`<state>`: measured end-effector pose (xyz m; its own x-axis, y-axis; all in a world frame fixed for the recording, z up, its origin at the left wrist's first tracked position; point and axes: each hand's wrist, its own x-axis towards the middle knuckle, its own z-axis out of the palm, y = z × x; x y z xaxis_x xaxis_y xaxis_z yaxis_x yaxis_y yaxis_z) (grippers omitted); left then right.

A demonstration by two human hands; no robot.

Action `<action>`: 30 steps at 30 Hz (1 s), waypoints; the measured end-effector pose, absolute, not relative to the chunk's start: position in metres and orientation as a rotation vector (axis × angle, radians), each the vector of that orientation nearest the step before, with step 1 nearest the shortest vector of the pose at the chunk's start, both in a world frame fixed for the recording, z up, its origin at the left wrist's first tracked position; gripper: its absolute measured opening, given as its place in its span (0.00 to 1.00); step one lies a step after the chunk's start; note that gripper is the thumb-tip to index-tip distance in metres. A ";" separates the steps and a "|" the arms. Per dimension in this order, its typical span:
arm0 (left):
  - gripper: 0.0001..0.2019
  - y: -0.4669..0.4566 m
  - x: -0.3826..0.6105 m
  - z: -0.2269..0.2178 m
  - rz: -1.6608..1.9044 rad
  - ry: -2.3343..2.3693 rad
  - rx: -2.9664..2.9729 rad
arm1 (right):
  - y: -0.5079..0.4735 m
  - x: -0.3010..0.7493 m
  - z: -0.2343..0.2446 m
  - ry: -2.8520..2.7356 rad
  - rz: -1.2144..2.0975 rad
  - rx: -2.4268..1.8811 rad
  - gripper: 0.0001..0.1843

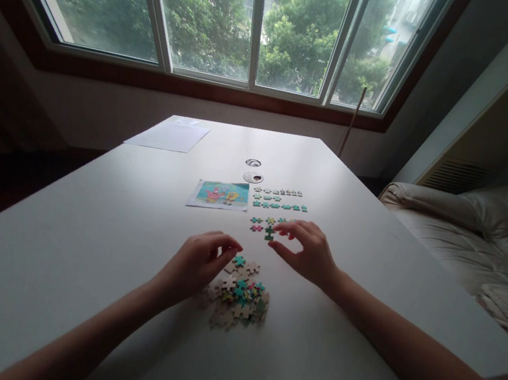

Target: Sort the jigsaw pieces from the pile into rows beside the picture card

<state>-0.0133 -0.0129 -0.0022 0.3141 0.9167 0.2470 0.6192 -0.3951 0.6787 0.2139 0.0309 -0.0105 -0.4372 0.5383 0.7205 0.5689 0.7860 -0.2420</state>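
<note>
My left hand [199, 265] hovers at the left edge of a heap of loose puzzle pieces [240, 295], fingers curled with the tips pinched together; what they hold, if anything, I cannot make out. My right hand [305, 251] reaches forward and pinches a dark green puzzle piece [269, 233] at the near end of the sorted pieces. Several sorted pieces lie in short rows [279, 198] just beyond it. A small reference picture [221, 195] with cartoon figures lies flat to the left of those rows.
The white table [78, 238] also bears a sheet of paper [169, 134] at the far left and two small round objects [253, 170] near the middle. A white sofa [481, 237] stands to the right. Windows with trees outside fill the far wall.
</note>
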 end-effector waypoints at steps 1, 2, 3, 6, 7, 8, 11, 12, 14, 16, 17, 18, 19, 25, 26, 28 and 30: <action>0.09 -0.011 -0.018 -0.003 0.806 1.346 2.245 | 0.035 0.218 -0.011 -2.108 -0.053 -0.836 0.12; 0.10 -0.009 -0.022 -0.005 0.754 1.330 2.349 | 0.039 0.222 -0.012 -2.093 -0.057 -0.850 0.11; 0.10 -0.008 -0.026 -0.006 0.693 1.309 2.434 | 0.042 0.225 -0.012 -2.080 -0.059 -0.863 0.11; 0.12 -0.005 -0.032 -0.008 0.508 1.280 2.610 | 0.048 0.230 -0.013 -2.061 -0.062 -0.876 0.11; 0.13 -0.004 -0.033 -0.009 0.467 1.280 2.643 | 0.048 0.230 -0.013 -2.063 -0.063 -0.877 0.11; 0.13 -0.004 -0.033 -0.009 0.442 1.283 2.666 | 0.049 0.230 -0.014 -2.066 -0.063 -0.877 0.11; 0.14 -0.005 -0.031 -0.011 0.411 1.294 2.688 | 0.050 0.228 -0.018 -2.081 -0.050 -0.884 0.11; 0.14 -0.005 -0.030 -0.011 0.401 1.301 2.689 | 0.051 0.227 -0.019 -2.084 -0.042 -0.889 0.11; 0.14 -0.006 -0.028 -0.013 0.374 1.323 2.692 | 0.050 0.227 -0.020 -2.086 -0.027 -0.899 0.11; 0.15 -0.006 -0.026 -0.014 0.341 1.340 2.695 | 0.050 0.226 -0.020 -2.083 -0.015 -0.910 0.11; 0.15 -0.005 -0.026 -0.014 0.330 1.345 2.696 | 0.050 0.226 -0.020 -2.081 -0.010 -0.916 0.11; 0.15 -0.005 -0.025 -0.015 0.324 1.347 2.695 | 0.050 0.227 -0.019 -2.080 -0.006 -0.926 0.11; 0.15 -0.004 -0.025 -0.015 0.320 1.348 2.691 | 0.052 0.227 -0.018 -2.082 -0.001 -0.943 0.11; 0.14 -0.002 -0.024 -0.015 0.332 1.351 2.622 | 0.092 0.235 -0.015 -2.149 0.136 -1.135 0.13; 0.14 -0.002 -0.024 -0.015 0.333 1.352 2.606 | 0.102 0.237 -0.015 -2.146 0.158 -1.189 0.13; 0.13 -0.003 -0.023 -0.013 0.331 1.355 2.572 | 0.123 0.240 -0.015 -2.139 0.187 -1.316 0.14; 0.12 -0.004 -0.023 -0.012 0.328 1.359 2.545 | 0.141 0.242 -0.015 -2.152 0.217 -1.450 0.15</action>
<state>-0.0229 -0.0038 -0.0122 0.5433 0.8353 0.0847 0.7821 -0.5402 0.3106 0.2418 0.1410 -0.0155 -0.2829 0.8981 0.3367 0.8127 0.4109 -0.4132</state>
